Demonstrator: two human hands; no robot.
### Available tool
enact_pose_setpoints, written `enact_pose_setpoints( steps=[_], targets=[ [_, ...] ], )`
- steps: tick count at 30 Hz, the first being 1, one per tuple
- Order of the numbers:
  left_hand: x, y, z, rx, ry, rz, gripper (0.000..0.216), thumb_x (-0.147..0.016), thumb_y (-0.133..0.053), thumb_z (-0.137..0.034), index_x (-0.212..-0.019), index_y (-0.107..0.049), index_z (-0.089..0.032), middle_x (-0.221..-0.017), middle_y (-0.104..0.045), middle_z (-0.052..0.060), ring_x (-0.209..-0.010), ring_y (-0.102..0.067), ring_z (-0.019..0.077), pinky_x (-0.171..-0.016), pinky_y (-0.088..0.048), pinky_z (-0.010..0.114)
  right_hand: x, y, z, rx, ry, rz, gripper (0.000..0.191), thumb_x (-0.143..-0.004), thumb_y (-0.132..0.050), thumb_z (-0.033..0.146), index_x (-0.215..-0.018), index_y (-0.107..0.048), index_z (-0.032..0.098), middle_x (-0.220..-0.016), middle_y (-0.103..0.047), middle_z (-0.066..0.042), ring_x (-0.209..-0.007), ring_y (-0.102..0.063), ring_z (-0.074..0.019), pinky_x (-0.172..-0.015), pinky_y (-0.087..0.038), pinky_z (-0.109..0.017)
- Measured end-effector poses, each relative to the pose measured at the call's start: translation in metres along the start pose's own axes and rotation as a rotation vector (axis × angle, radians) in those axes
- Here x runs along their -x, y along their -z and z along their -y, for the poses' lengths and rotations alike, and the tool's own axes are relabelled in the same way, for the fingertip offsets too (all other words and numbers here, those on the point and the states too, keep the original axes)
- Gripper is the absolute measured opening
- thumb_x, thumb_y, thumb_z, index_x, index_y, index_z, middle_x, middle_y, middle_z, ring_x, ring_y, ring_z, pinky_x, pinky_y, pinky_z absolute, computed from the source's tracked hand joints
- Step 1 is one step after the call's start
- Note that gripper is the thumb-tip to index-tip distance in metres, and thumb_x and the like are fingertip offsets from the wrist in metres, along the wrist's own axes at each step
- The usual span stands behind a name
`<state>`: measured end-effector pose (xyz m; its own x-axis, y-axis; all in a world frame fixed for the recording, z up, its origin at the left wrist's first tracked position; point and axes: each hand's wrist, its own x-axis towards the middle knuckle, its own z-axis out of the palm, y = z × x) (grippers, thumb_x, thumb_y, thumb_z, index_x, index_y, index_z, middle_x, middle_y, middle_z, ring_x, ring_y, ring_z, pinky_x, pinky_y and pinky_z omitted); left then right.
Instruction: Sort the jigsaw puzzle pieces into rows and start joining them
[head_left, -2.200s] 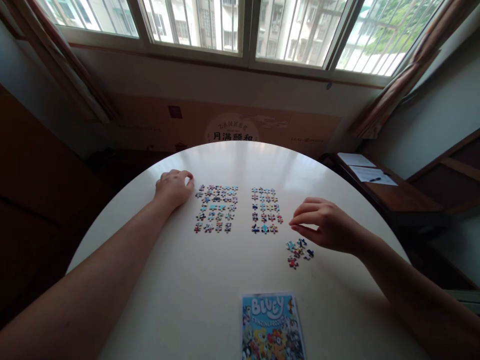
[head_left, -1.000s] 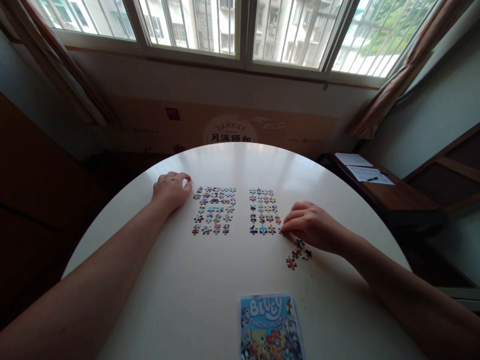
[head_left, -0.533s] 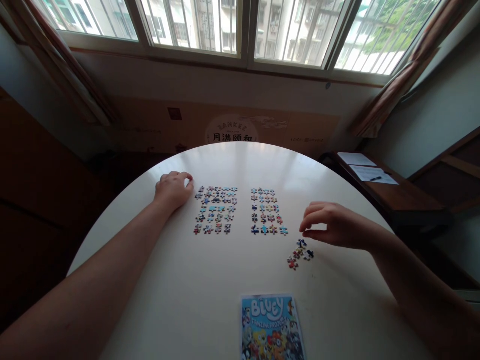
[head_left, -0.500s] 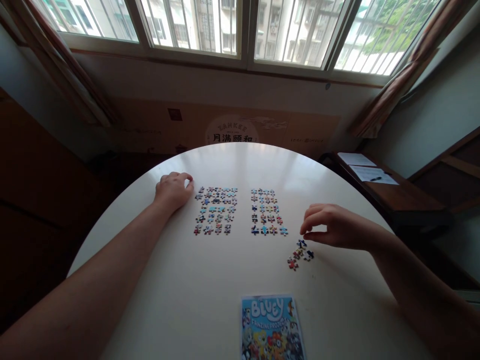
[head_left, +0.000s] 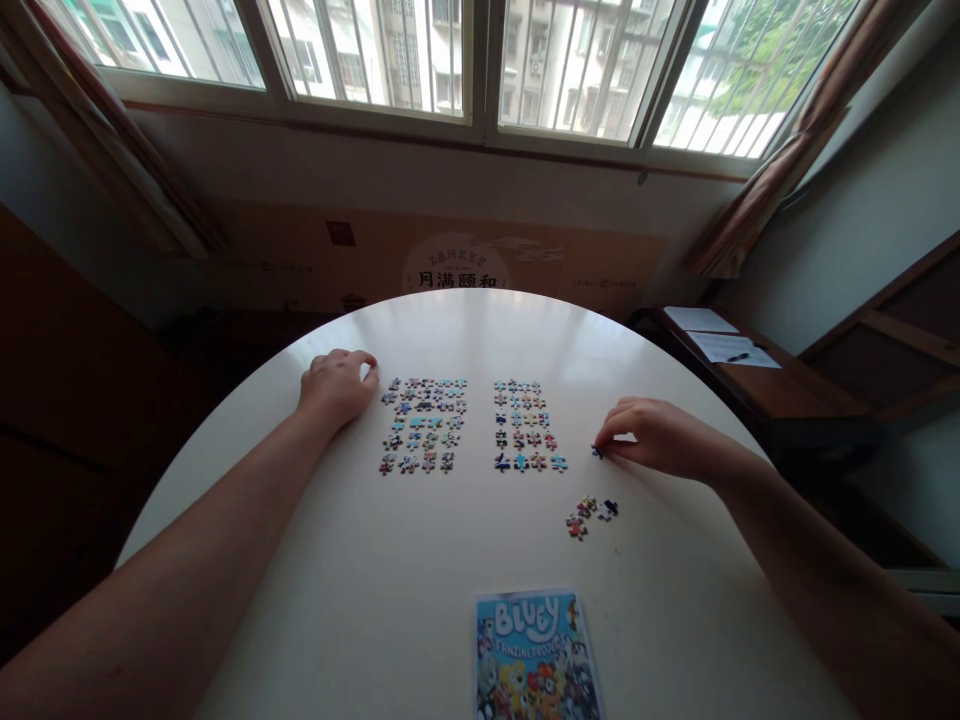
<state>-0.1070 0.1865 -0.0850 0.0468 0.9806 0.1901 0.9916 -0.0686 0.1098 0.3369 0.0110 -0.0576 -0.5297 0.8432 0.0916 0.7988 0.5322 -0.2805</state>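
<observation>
My right hand (head_left: 651, 436) pinches a dark blue jigsaw puzzle piece (head_left: 597, 452) by its edge, at the table surface. A small loose pile of puzzle pieces (head_left: 586, 509) lies nearer to me, just below that hand. Left of it, several short rows of puzzle pieces (head_left: 523, 440) form a right-hand block. A second block of puzzle pieces (head_left: 426, 423) lies farther left, with a gap between the two. Beside that block's upper left corner, my left hand (head_left: 337, 385) rests on the table with fingers loosely bent and thumb apart, holding nothing.
The white round table (head_left: 360, 590) carries everything. A blue "Bluey" picture sheet (head_left: 536, 655) lies at the near side. Beyond the table's right edge, papers (head_left: 731, 349) and a pen lie on a brown wooden surface (head_left: 795, 385). Barred windows (head_left: 570, 70) stand behind.
My right hand has taken the blue puzzle piece from the top of the pile and moved it a little away, toward the right of the block. My left hand stays put; the view shifts slightly.
</observation>
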Motion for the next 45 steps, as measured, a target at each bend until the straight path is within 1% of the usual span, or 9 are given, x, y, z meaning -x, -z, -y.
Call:
enact_pose_setpoints(
  steps=[4, 7, 14, 23, 32, 35, 39, 42, 45],
  targets=[
    [0.000, -0.001, 0.001, 0.000, 0.000, 0.005, 0.046, -0.092, -0.045, -0.044, -0.126, -0.070, -0.025, -0.139, -0.063, 0.014, -0.125, -0.056, 0.0398, -0.104, -0.046, 0.051, -0.007, -0.008, -0.006, 0.099, -0.034, -0.130, 0.020, -0.091, -0.066, 0.013, -0.094, -0.082, 0.025, -0.094, -0.079, -0.002, -0.091, -0.071, -0.0203, -0.082, -0.055, -0.034],
    [0.001, 0.001, 0.000, -0.002, 0.001, 0.006, 0.046, -0.093, -0.044, -0.044, -0.126, -0.069, -0.025, -0.140, -0.062, 0.014, -0.125, -0.055, 0.0392, -0.104, -0.046, 0.050, -0.009, -0.008, 0.000, 0.124, 0.024, -0.178, 0.021, -0.093, -0.064, 0.014, -0.096, -0.082, 0.024, -0.095, -0.079, -0.003, -0.088, -0.070, -0.0204, -0.078, -0.055, -0.035],
    [0.002, 0.002, -0.002, -0.008, 0.007, 0.013, 0.045, -0.093, -0.044, -0.045, -0.125, -0.070, -0.025, -0.139, -0.063, 0.013, -0.125, -0.055, 0.0379, -0.104, -0.045, 0.048, -0.013, -0.007, 0.033, -0.055, 0.279, -0.106, 0.021, -0.097, -0.063, 0.017, -0.102, -0.081, 0.027, -0.092, -0.076, -0.002, -0.082, -0.065, -0.0150, -0.079, -0.051, -0.032],
    [0.002, 0.001, -0.001, -0.007, -0.002, -0.007, 0.044, -0.094, -0.045, -0.042, -0.126, -0.070, -0.024, -0.138, -0.064, 0.013, -0.124, -0.056, 0.0384, -0.104, -0.046, 0.049, -0.017, -0.019, 0.037, -0.104, 0.291, -0.053, 0.017, -0.097, -0.065, 0.019, -0.098, -0.080, 0.024, -0.086, -0.074, -0.003, -0.077, -0.062, -0.0147, -0.078, -0.048, -0.032],
    [0.004, 0.004, -0.004, -0.007, 0.011, -0.001, 0.044, -0.095, -0.045, -0.041, -0.126, -0.071, -0.024, -0.139, -0.064, 0.013, -0.126, -0.056, 0.0380, -0.105, -0.046, 0.049, -0.017, -0.018, 0.039, -0.076, 0.289, -0.080, 0.020, -0.099, -0.061, 0.021, -0.101, -0.081, 0.024, -0.087, -0.076, -0.004, -0.077, -0.065, -0.0159, -0.077, -0.051, -0.033],
    [0.003, 0.003, -0.003, 0.000, 0.009, -0.003, 0.045, -0.095, -0.044, -0.042, -0.126, -0.071, -0.024, -0.139, -0.063, 0.014, -0.126, -0.056, 0.0387, -0.104, -0.046, 0.050, -0.014, -0.014, 0.034, -0.033, 0.229, -0.171, 0.024, -0.102, -0.057, 0.022, -0.107, -0.081, 0.023, -0.091, -0.077, -0.005, -0.080, -0.069, -0.0173, -0.075, -0.053, -0.033],
    [0.002, 0.001, -0.001, 0.003, 0.006, -0.003, 0.045, -0.094, -0.045, -0.043, -0.126, -0.071, -0.025, -0.139, -0.064, 0.013, -0.126, -0.056, 0.0390, -0.104, -0.046, 0.051, -0.007, -0.007, 0.015, 0.044, -0.013, -0.285, 0.025, -0.099, -0.057, 0.023, -0.108, -0.080, 0.023, -0.099, -0.079, -0.005, -0.084, -0.072, -0.0188, -0.075, -0.055, -0.033],
    [0.002, 0.001, -0.001, -0.003, 0.009, 0.000, 0.045, -0.095, -0.045, -0.042, -0.127, -0.070, -0.024, -0.139, -0.064, 0.013, -0.126, -0.056, 0.0387, -0.105, -0.046, 0.050, -0.002, -0.004, -0.002, 0.069, -0.178, -0.267, 0.024, -0.096, -0.059, 0.024, -0.107, -0.080, 0.024, -0.100, -0.079, -0.004, -0.076, -0.071, -0.0177, -0.071, -0.055, -0.032],
    [0.003, 0.003, -0.003, -0.014, 0.012, 0.010, 0.044, -0.096, -0.044, -0.042, -0.127, -0.070, -0.025, -0.139, -0.063, 0.013, -0.126, -0.057, 0.0379, -0.105, -0.046, 0.048, -0.001, -0.003, -0.010, 0.045, -0.229, -0.191, 0.021, -0.094, -0.061, 0.025, -0.100, -0.080, 0.024, -0.097, -0.079, -0.003, -0.074, -0.070, -0.0169, -0.069, -0.053, -0.030]
  ],
)
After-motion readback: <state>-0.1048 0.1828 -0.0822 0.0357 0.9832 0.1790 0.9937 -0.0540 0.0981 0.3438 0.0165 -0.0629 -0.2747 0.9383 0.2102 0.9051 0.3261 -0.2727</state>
